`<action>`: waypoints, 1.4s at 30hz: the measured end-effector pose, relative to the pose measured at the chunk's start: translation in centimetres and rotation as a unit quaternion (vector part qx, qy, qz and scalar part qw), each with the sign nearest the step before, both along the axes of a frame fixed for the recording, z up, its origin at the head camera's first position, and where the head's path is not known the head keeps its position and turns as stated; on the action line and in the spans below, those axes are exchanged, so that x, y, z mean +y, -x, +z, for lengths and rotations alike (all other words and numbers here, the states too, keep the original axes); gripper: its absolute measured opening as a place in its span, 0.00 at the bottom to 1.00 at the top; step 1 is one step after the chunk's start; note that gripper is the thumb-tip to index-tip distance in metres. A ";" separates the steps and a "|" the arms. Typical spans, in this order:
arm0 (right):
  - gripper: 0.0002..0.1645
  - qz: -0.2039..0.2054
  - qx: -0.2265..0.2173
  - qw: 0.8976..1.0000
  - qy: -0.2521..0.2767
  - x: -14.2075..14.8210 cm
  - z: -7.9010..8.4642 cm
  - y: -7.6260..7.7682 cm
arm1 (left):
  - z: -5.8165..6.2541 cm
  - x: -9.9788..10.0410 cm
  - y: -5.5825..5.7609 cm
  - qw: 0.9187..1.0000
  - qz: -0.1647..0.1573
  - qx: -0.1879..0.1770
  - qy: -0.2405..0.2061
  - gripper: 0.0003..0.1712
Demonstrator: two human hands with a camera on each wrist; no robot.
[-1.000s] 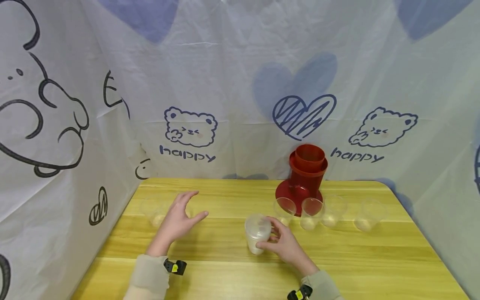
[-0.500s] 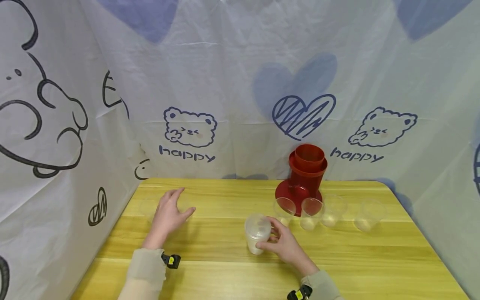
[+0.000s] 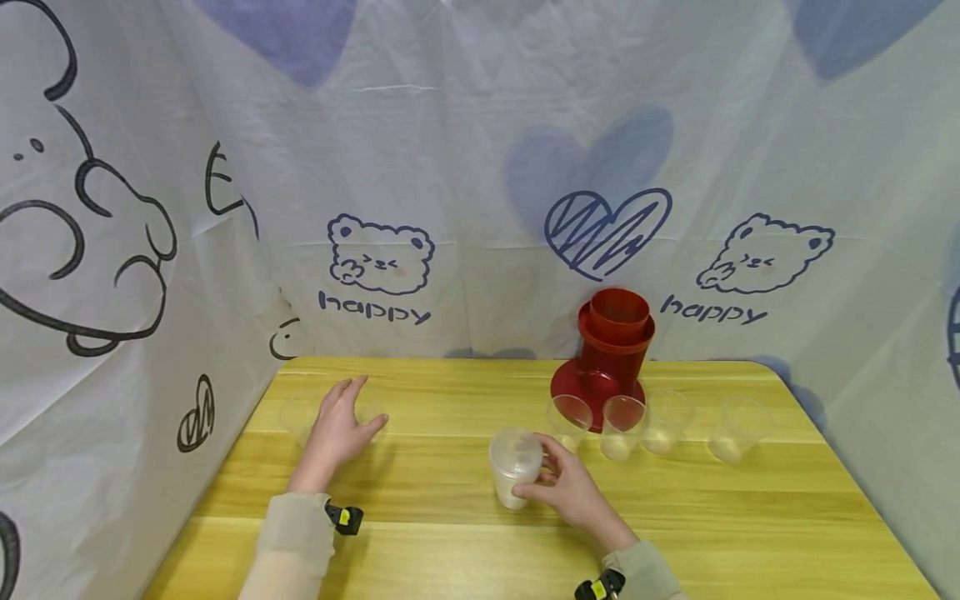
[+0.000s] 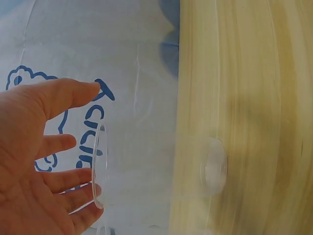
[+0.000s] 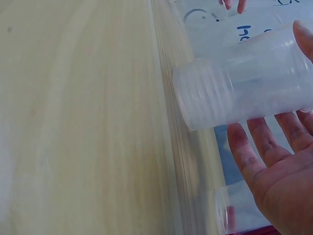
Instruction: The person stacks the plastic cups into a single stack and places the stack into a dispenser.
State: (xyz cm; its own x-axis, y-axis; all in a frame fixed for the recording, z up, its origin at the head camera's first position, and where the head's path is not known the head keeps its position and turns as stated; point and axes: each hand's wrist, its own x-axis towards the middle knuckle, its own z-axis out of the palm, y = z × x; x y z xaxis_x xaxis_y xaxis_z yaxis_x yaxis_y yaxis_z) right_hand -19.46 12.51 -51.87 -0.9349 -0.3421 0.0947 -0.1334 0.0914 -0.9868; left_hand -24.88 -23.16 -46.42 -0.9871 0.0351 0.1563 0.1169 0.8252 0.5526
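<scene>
A stack of nested clear plastic cups (image 3: 515,479) stands upright on the table, and my right hand (image 3: 570,492) holds it from the side. In the right wrist view its ribbed lower end (image 5: 205,93) lies towards the tabletop, between the thumb above and the fingers (image 5: 249,152) below. My left hand (image 3: 335,433) is at the table's left side, thumb and fingers spread apart. Beside it is a clear cup (image 3: 294,414), partly hidden by the hand. The left wrist view has this cup's base (image 4: 214,169) on the wood and its rim close to the fingers; contact is unclear.
Several single clear cups (image 3: 617,448) stand to the right of the stack. Behind them is a red plastic cylinder (image 3: 611,358) on a wide round base, with a narrower tube at its top. A printed cloth (image 3: 480,275) hangs along the table's (image 3: 450,550) back edge.
My left hand has moved left, closer to the clear cup there, and has barely moved in the last half second. The right hand and the cup stack have stayed where they were.
</scene>
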 end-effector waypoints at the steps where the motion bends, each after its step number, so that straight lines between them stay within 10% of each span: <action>1: 0.44 0.001 0.003 1.000 0.001 0.0 0.0 0.0 | 0.0 0.0 0.0 1.000 0.001 0.003 -0.003 0.43; 42: 0.44 -0.006 -0.010 1.000 -0.007 0.0 0.2 -0.1 | -1.3 0.9 0.1 0.995 -0.001 -0.041 -0.094 0.47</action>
